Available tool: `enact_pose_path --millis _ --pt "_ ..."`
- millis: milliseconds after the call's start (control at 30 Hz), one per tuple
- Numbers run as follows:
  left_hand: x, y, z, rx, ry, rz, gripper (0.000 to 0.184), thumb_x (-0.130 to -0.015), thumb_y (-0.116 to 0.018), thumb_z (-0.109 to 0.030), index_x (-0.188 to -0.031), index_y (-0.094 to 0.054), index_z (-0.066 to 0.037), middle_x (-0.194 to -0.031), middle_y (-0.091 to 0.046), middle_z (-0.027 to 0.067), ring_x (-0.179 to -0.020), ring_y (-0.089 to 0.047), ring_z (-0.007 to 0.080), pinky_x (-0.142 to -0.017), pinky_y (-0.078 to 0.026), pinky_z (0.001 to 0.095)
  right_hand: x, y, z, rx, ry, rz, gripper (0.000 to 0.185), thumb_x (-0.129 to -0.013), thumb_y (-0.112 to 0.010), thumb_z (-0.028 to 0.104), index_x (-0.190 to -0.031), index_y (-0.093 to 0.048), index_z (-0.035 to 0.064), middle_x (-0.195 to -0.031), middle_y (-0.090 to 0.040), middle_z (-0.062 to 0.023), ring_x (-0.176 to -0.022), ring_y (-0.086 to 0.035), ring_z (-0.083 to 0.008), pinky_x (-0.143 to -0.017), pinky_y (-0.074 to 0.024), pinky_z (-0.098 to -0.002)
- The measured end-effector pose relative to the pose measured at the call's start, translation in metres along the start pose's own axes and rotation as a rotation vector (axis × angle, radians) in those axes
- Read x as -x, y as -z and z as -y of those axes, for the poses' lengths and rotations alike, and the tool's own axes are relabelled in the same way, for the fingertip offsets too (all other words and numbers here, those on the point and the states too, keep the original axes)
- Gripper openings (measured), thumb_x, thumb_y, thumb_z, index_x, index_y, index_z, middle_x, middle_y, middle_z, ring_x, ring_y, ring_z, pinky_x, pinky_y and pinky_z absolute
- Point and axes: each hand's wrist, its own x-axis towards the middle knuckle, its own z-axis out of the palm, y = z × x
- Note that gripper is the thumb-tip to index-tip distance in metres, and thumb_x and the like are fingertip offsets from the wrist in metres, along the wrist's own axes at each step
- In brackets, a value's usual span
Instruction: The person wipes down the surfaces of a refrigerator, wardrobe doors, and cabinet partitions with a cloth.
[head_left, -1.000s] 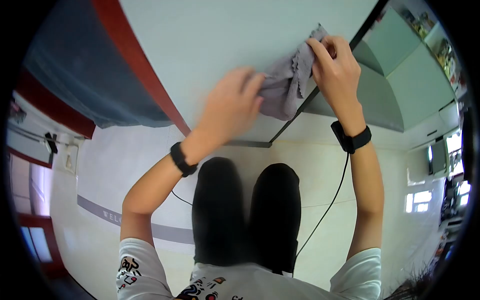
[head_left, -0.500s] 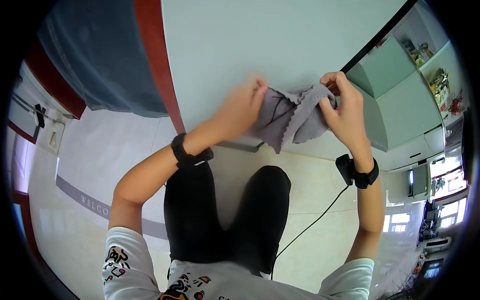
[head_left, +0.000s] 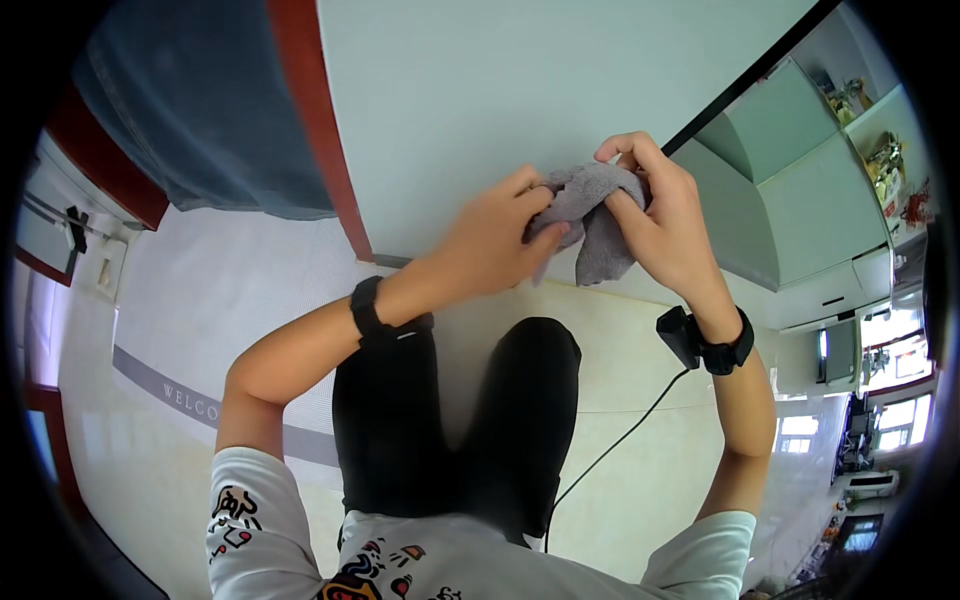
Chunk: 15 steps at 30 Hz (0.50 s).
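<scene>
Between my two hands is a grey cloth (head_left: 592, 195), bunched up with one flap hanging down in front of a pale panel (head_left: 480, 90). My left hand (head_left: 500, 230) is closed on the cloth's left side, thumb in front and fingers behind. On the other side, my right hand (head_left: 660, 215) grips the cloth between a thumb pressed into the folds and curled fingers. Part of the cloth is hidden inside both hands. Each wrist wears a black strap with a small device.
A dark blue fabric curtain (head_left: 200, 100) hangs at the left beside a red-brown frame edge (head_left: 310, 110). Below it lies a grey mat (head_left: 230, 290) with lettering. Pale green cabinets (head_left: 810, 210) with shelved ornaments stand at the right. A black cable (head_left: 620, 440) runs from my right wrist.
My left hand has moved right, closer to my right hand, which has shifted slightly left. The cloth, spread between them before, is now gathered into a bunch.
</scene>
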Motion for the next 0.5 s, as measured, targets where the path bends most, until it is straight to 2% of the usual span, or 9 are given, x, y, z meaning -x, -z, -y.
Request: enact_pose_path --millis 33,167,267,367,500 --pt "0.001 0.002 0.0 0.041 0.055 0.038 0.02 -0.092 -0.068 -0.011 -0.109 -0.066 -0.001 -0.098 -0.06 0.0106 -0.075 -0.058 0.0263 -0.064 -0.048 0.036 0.002 0.002 -0.002 0.031 0.026 -0.013 0.028 -0.08 -0.058 -0.002 -0.107 -0.058 0.0028 -0.073 -0.05 -0.009 -0.063 -0.047 -0.0212 -0.059 -0.041 -0.033" --pt "0.004 0.013 0.007 0.046 -0.057 0.037 0.019 -0.093 -0.065 -0.007 -0.111 -0.068 -0.001 -0.099 -0.062 0.0098 -0.07 -0.058 0.0245 -0.06 -0.046 0.0331 0.01 0.015 -0.017 0.108 0.021 0.008 0.033 -0.078 -0.06 -0.003 -0.111 -0.059 0.0034 -0.078 -0.05 -0.0104 -0.068 -0.049 -0.0226 -0.063 -0.0431 -0.0333" --pt "0.002 0.024 0.017 -0.007 -0.11 0.022 0.018 -0.092 -0.067 -0.006 -0.109 -0.069 -0.001 -0.095 -0.063 0.0098 -0.069 -0.058 0.0238 -0.06 -0.045 0.0325 0.015 0.023 -0.017 0.146 0.025 0.123 0.039 -0.077 -0.06 -0.004 -0.115 -0.061 0.0027 -0.083 -0.052 -0.0121 -0.071 -0.052 -0.0241 -0.065 -0.0448 -0.0353" --pt "-0.003 0.033 0.023 -0.069 -0.152 -0.02 0.017 -0.089 -0.072 -0.007 -0.104 -0.067 0.0 -0.09 -0.063 0.0096 -0.068 -0.056 0.0231 -0.06 -0.045 0.0326 0.02 0.025 -0.022 0.223 0.07 0.185 0.034 -0.08 -0.066 -0.001 -0.114 -0.063 0.0017 -0.086 -0.056 -0.0126 -0.073 -0.054 -0.026 -0.066 -0.0452 -0.0363" --pt "-0.004 0.042 0.021 -0.076 -0.144 -0.018 0.018 -0.085 -0.077 -0.006 -0.094 -0.062 0.001 -0.083 -0.059 0.0091 -0.065 -0.053 0.0221 -0.059 -0.044 0.0325 0.024 0.031 -0.024 0.262 0.008 0.26 0.023 -0.087 -0.072 0.011 -0.106 -0.067 -0.0006 -0.087 -0.057 -0.0133 -0.074 -0.053 -0.0275 -0.066 -0.0446 -0.0378"
